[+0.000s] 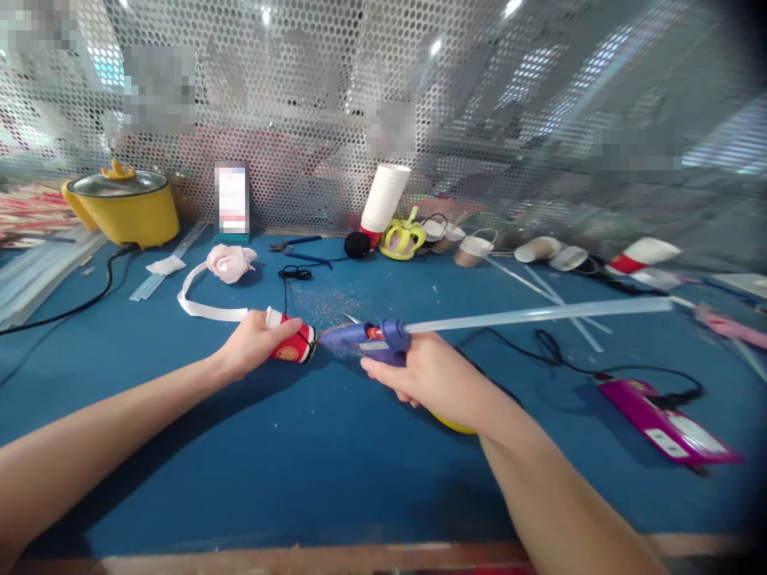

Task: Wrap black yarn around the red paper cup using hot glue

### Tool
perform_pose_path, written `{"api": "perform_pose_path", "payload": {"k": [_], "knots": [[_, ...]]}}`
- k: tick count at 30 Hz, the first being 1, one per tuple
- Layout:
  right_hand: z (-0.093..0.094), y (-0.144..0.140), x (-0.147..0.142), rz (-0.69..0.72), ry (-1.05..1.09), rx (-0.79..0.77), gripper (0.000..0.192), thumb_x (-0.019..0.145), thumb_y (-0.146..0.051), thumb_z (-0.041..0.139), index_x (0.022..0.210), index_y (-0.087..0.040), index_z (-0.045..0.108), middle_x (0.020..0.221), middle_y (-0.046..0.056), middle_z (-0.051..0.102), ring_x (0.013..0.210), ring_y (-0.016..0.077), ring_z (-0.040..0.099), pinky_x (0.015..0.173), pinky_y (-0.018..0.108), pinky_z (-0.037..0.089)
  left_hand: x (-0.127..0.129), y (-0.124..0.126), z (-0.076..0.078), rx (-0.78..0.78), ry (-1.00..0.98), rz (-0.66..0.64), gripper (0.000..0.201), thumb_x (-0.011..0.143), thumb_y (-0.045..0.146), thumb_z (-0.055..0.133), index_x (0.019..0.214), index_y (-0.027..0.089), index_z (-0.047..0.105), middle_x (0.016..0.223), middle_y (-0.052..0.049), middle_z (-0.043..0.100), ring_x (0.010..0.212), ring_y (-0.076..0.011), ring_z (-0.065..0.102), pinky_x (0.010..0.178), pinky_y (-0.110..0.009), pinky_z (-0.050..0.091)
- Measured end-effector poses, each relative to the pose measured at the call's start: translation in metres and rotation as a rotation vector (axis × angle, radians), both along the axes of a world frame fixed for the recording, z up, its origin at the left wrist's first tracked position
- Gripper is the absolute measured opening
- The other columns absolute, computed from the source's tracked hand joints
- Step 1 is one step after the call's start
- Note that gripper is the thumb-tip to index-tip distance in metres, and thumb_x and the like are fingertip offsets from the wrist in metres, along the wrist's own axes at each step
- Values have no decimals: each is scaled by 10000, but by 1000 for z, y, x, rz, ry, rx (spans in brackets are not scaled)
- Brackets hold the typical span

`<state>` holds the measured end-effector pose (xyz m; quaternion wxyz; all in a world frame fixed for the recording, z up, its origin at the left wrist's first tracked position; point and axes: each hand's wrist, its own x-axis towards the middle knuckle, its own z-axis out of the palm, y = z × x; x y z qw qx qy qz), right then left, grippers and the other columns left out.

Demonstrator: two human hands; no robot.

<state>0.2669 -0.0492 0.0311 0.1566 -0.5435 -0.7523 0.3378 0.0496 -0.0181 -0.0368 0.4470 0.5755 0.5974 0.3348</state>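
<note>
My left hand (248,345) is closed around a small red paper cup (286,350), which lies on its side with a dark rim toward the right. Thin black cord (296,273) runs from the cup to a small bundle behind it. A blue hot glue gun (383,345) is gripped in my right hand (440,375). Its nozzle points left and meets the cup's dark end; whether it touches is hard to tell. From the gun's back a long clear glue stick (539,315) sticks out to the right.
Behind my left hand lie a white ribbon (209,310) and a pale fabric rose (230,263). A yellow pot (133,212), phone (232,200), pliers (293,244), leaning cup stack (383,200) and yellow crown-shaped piece (403,238) line the back. On the right sits a purple power strip (665,419).
</note>
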Motion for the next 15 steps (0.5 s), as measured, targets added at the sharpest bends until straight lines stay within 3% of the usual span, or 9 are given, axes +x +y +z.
{"api": "perform_pose_path", "payload": {"k": [15], "knots": [[-7,10,-1,-70,14,13,208,751,-313,528,630,-147,559,387,-28,499,331,88,460,341,181,392,1,-3,1,74,16,-61,417,697,531,528,516,171,421,472,51,343,452,-75,273,430,-238,188]]}}
